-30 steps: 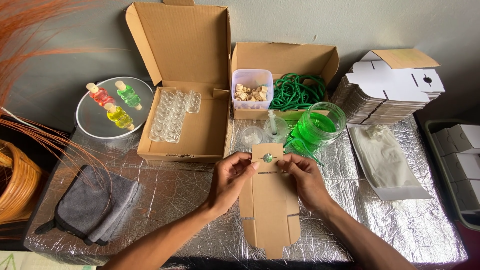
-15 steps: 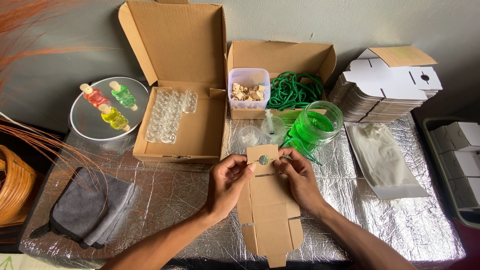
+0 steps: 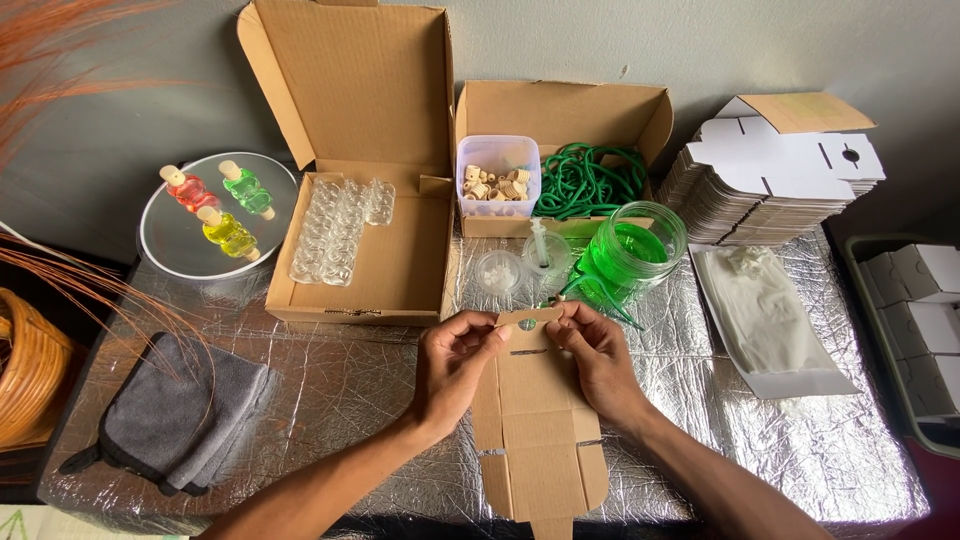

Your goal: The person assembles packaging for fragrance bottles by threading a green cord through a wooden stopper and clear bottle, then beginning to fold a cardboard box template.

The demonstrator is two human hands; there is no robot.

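Note:
A flat, unfolded brown cardboard box blank (image 3: 537, 420) lies on the silver foil table near the front edge. My left hand (image 3: 455, 362) pinches the left side of its top flap, and my right hand (image 3: 592, 355) pinches the right side. The flap has a round hole showing something green behind it. Just beyond my fingers stands a glass jar of green liquid (image 3: 630, 250), with green cord trailing toward my right hand.
An open cardboard box (image 3: 400, 265) with several clear small bottles sits at left centre. A second box (image 3: 560, 110) holds green cord and a tub of wooden caps (image 3: 497, 178). Box blanks (image 3: 770, 170) are stacked at right; three coloured bottles stand on a round mirror (image 3: 170, 240).
Both hands have moved slightly nearer and folded the blank's top flap up; the view shifted a little.

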